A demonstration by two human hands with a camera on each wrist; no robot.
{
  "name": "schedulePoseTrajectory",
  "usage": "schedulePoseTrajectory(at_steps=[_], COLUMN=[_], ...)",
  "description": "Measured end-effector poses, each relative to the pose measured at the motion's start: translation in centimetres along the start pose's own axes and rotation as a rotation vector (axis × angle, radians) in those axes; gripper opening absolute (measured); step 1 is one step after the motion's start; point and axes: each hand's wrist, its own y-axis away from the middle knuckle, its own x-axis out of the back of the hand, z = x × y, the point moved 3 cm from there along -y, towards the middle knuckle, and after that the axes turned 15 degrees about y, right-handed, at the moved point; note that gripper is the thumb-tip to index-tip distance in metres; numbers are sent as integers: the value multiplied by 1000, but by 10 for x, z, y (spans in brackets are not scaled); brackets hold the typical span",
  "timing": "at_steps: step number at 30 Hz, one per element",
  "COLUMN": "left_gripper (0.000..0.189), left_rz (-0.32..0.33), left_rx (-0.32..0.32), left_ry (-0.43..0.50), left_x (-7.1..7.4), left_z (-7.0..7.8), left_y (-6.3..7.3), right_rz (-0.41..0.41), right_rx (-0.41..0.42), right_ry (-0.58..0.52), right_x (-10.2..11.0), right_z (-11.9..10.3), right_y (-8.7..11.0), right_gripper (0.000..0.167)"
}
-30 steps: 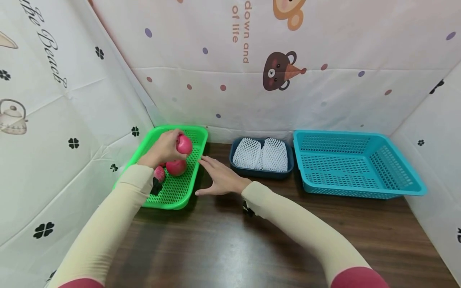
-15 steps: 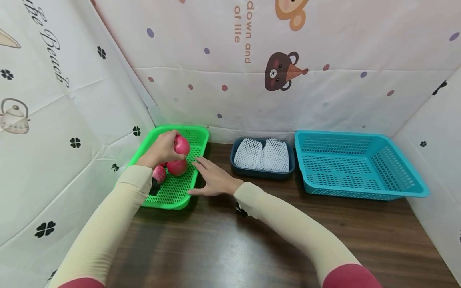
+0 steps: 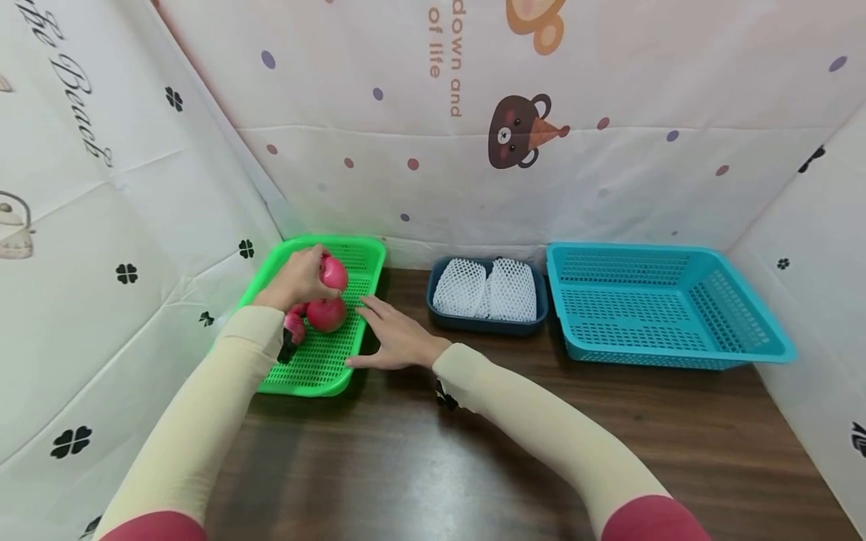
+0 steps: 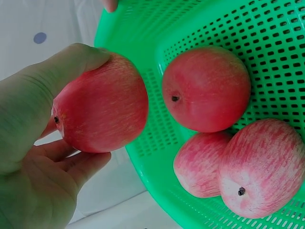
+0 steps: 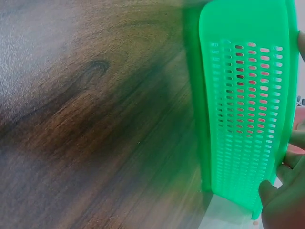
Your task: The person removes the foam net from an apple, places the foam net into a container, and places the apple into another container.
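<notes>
My left hand (image 3: pixel 296 279) grips a red apple (image 4: pixel 107 102) between thumb and fingers, held up over the green basket (image 3: pixel 314 370). In the left wrist view, the basket holds a plain red apple (image 4: pixel 207 90) and two streaked pinkish ones, a larger apple (image 4: pixel 262 169) partly covering a smaller apple (image 4: pixel 200 164). My right hand (image 3: pixel 404 338) is at the basket's right side, thumb and fingers spread. Its fingertips reach the rim, and in the right wrist view the hand (image 5: pixel 288 198) shows beside the perforated side wall (image 5: pixel 243 157).
A dark blue tray (image 3: pixel 487 325) holding white foam net sleeves (image 3: pixel 512 290) stands right of the green basket. Further right is a larger turquoise basket (image 3: pixel 625 304). A printed cloth (image 3: pixel 379 188) hangs behind and at both sides of the brown wooden table (image 3: pixel 419 466).
My right hand has moved left, bringing its fingertips to the green basket's rim. My left hand keeps its grip on the apple and has barely shifted. The view has swung slightly.
</notes>
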Motion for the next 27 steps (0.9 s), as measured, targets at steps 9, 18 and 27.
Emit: schedulePoseTrajectory(at_steps=[9,18,27], left_gripper=[70,73,63], left_rz=[-23,-35,-97], left_rx=[3,46,24], left_ry=[-15,-25,-30], left_x=[-3,-8,-16], left_z=[-12,-21,-38], left_y=[-8,-24,-35], right_rz=[-22,-20,-42], right_rx=[-21,-20,-13], right_ry=[2,5,10], right_x=[1,-1,-3], right_z=[1,2,0], right_y=[0,-1,-1], right_gripper=[107,107,105])
